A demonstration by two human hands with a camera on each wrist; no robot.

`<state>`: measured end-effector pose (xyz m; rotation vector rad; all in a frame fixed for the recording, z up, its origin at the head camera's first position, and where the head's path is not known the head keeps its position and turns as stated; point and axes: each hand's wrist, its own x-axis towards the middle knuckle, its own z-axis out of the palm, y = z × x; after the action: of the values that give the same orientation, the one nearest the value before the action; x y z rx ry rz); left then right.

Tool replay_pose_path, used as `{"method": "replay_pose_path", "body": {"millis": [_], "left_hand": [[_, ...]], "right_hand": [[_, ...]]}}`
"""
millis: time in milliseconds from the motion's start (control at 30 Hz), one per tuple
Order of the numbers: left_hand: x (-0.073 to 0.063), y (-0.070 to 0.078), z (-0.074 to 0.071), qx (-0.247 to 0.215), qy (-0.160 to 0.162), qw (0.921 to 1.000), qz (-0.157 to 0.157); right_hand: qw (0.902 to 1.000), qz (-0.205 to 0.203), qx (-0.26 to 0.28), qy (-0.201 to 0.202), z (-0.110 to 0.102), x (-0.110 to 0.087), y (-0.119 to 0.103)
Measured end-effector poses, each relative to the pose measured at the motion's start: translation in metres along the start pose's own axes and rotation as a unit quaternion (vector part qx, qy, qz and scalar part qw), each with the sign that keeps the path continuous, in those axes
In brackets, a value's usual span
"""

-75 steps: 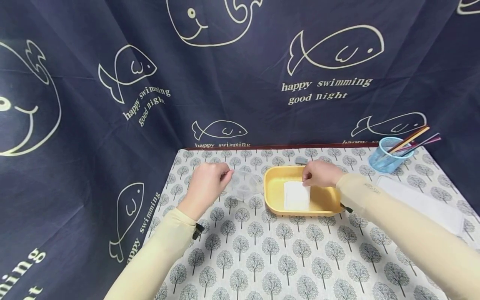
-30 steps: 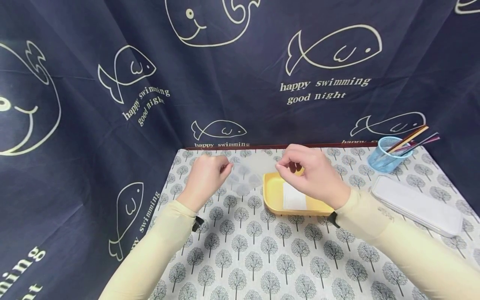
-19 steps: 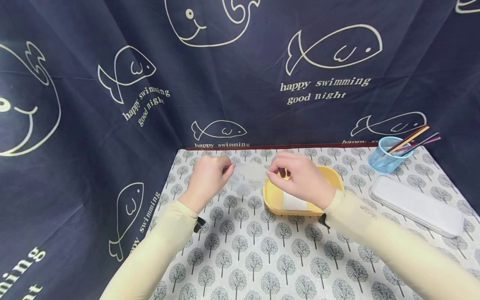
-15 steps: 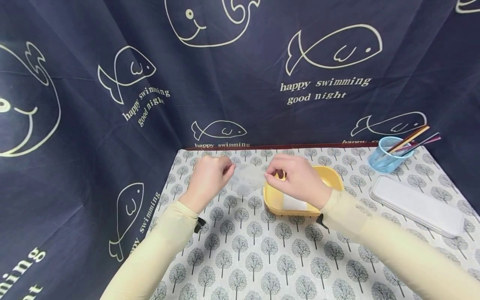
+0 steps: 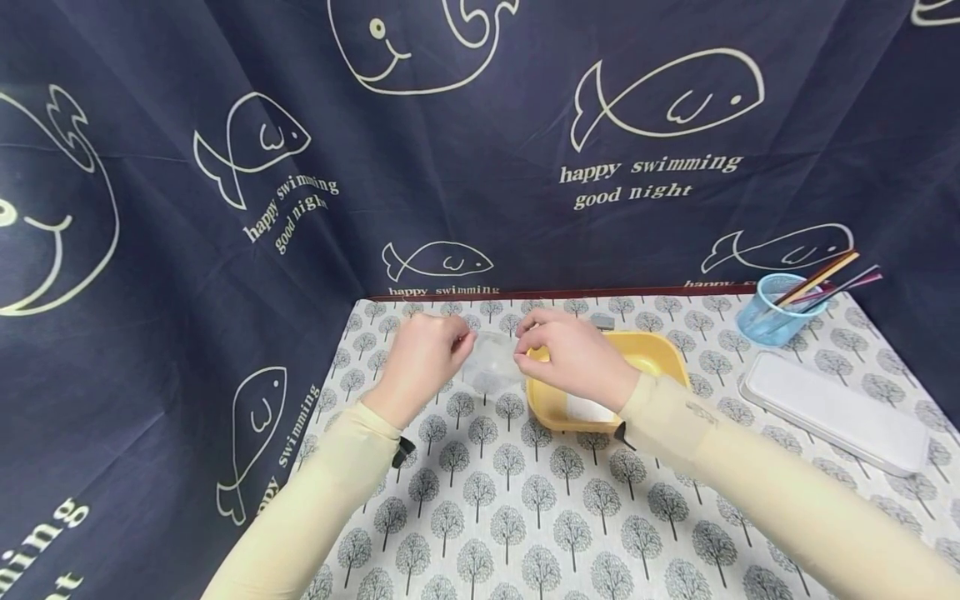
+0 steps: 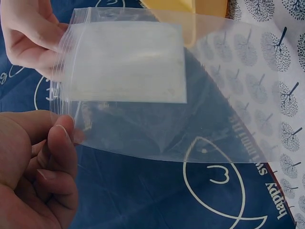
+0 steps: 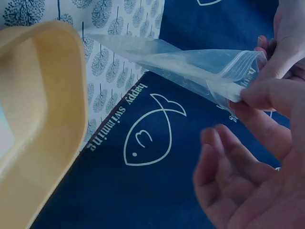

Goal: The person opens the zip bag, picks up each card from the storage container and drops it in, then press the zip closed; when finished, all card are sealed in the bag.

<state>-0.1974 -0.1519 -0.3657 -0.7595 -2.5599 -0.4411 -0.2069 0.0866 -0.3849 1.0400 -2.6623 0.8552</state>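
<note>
My left hand (image 5: 422, 360) pinches the ridged zip edge of a clear zip-lock bag (image 6: 157, 129), which hangs out to the right between my hands. Inside the bag lies a flat white rectangular sheet (image 6: 128, 62), its near end at the mouth. Thumb and forefinger of my right hand (image 5: 570, 354) pinch that end, as the right wrist view shows; the other fingers (image 7: 238, 162) curl loosely below. Beneath the right forearm stands a yellow plastic tray (image 5: 663, 343), partly covered by it, with more white sheets (image 5: 588, 409) lying inside.
At the back right a light-blue cup (image 5: 772, 321) holds several thin sticks or pens. A white oblong case (image 5: 836, 408) lies in front of it. Behind the tray is a small grey object (image 5: 602, 321). A navy fish-print curtain (image 5: 480, 150) closes off the back and left.
My right hand has lifted a white sheet from the tray and carried it left to the bag. The sheet has slid into the bag, and the hands are closer together. The left hand barely moved.
</note>
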Motion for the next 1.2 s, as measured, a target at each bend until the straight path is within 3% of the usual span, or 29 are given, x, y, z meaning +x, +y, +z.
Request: {"method": "replay_pose_path", "body": {"millis": [300,533,833,1200], "left_hand": [[0.001,0.006,-0.001,0.004,0.001,1.0,0.007],[0.002,0.011,-0.002,-0.006,-0.004,1.0,0.003],[0.005,0.015,-0.002,-0.009,0.006,0.9998,0.014],[0.007,0.018,0.001,-0.004,0.02,0.9995,0.023]], "right_hand": [[0.9965,-0.002,-0.013,-0.083,0.0,0.014,-0.004],[0.9881,0.03,-0.044,-0.144,0.006,0.021,-0.01],[0.9885,-0.01,-0.071,-0.133,0.012,0.024,-0.015],[0.9866,0.039,-0.063,-0.145,0.019,0.025,-0.016]]}}
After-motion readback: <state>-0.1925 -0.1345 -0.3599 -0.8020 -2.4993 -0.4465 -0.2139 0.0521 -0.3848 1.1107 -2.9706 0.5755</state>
